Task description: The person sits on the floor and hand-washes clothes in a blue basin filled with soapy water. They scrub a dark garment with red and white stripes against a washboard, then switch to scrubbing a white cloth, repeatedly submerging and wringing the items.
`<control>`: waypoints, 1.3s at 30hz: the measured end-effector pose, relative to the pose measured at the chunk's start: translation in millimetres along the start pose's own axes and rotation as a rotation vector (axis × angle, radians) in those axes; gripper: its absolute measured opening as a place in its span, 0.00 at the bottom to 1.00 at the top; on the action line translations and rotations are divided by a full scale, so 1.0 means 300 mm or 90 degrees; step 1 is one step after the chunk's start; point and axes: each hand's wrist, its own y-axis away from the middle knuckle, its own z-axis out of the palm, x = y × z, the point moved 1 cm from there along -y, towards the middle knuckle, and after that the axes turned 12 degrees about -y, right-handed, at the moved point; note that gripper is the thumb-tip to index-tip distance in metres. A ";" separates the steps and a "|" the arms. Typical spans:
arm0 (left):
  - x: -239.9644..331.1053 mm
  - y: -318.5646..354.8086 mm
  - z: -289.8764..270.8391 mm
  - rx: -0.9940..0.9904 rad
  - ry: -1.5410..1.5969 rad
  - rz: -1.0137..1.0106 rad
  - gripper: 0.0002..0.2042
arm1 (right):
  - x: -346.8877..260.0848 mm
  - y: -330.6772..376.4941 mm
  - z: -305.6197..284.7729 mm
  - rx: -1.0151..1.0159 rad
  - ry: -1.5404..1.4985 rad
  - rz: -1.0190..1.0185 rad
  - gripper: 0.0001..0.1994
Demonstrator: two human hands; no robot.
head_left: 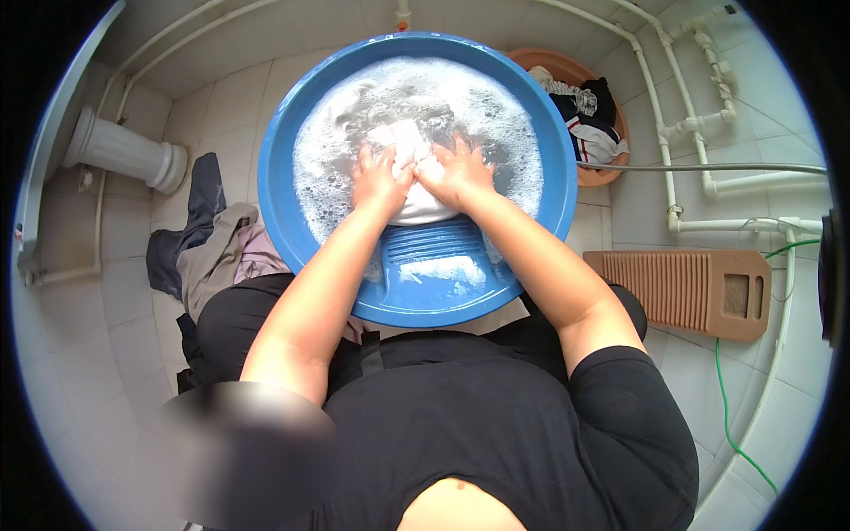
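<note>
A round blue washtub (276, 168) of foamy water stands in front of me, with a ridged washboard slope (434, 250) built into its near side. A bunched, wet white cloth (425, 206) lies at the top of those ridges, partly in the suds. My left hand (382, 181) grips its left side, fingers curved and partly in the water. On the other side my right hand (459, 177) grips the cloth too, its fingers somewhat spread. Both thumbs come close together over the fabric. How far the cloth reaches under the foam is hidden.
An orange basin (617, 173) with dark and white clothes stands behind the tub at right. A brown washboard (677, 288) lies to my right near white pipes (660, 133) and a green cord (728, 407). Dark and grey clothes (212, 243) lie at left by a white pedestal (124, 150).
</note>
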 end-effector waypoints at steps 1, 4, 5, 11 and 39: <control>-0.010 -0.010 0.002 0.007 -0.018 0.056 0.33 | 0.000 -0.012 0.003 -0.035 0.008 -0.011 0.32; -0.011 -0.024 -0.038 -0.068 -0.021 -0.004 0.34 | 0.062 -0.097 0.018 -0.145 -0.074 -0.060 0.34; 0.000 -0.027 -0.057 -0.113 -0.008 -0.038 0.34 | 0.091 -0.126 0.029 -0.179 -0.118 -0.076 0.34; -0.063 -0.111 0.057 -0.122 0.252 -0.119 0.39 | 0.232 -0.238 0.153 -0.003 -0.462 0.122 0.31; -0.097 -0.072 0.115 0.160 0.325 0.109 0.25 | 0.071 0.029 0.034 -0.168 -0.396 -0.315 0.15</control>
